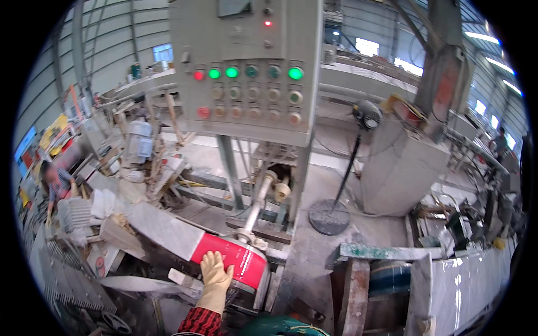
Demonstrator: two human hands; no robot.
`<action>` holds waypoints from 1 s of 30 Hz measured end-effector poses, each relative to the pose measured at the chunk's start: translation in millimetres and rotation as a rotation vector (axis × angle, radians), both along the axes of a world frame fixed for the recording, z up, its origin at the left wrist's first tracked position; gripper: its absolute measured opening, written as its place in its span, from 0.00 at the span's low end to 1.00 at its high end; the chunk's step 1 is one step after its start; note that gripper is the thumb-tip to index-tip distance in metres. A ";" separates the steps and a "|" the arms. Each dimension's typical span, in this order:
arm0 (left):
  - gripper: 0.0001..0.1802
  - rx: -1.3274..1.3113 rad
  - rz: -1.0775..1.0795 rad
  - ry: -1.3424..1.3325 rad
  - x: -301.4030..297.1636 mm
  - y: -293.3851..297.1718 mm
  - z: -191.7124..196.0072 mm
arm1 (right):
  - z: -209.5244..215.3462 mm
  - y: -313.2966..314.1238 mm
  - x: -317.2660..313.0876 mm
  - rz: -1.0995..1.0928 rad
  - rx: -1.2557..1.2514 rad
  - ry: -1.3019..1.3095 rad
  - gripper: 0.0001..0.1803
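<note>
My left hand, in a cream glove below a red-and-black checked sleeve, lies palm down with its fingers stretched out. It rests on or just over the near edge of a red printed sheet, which covers the rounded end of a long grey belt. Beside that end, a pale shaft runs back under a control cabinet. At the lower right stands a glossy grey-veined stone slab. A small cream patch at its lower left edge looks like glove fingertips of my right hand; the rest is hidden.
The grey control cabinet with lit buttons stands ahead. A black stand on a round base is right of it. A green-stained beam crosses near the slab. Another person is at far left. Stone scraps and machine parts crowd both sides.
</note>
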State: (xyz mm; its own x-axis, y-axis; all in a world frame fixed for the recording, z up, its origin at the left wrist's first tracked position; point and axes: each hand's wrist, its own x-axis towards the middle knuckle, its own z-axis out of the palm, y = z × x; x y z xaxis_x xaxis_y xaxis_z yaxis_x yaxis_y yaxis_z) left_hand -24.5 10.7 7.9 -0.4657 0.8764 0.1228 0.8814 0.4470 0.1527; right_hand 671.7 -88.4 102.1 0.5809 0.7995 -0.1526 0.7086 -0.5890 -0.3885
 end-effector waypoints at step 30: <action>0.38 -0.037 -0.158 -0.956 60.1 -34.3 73.6 | 55.3 1.1 -99.9 0.183 -0.058 0.373 0.25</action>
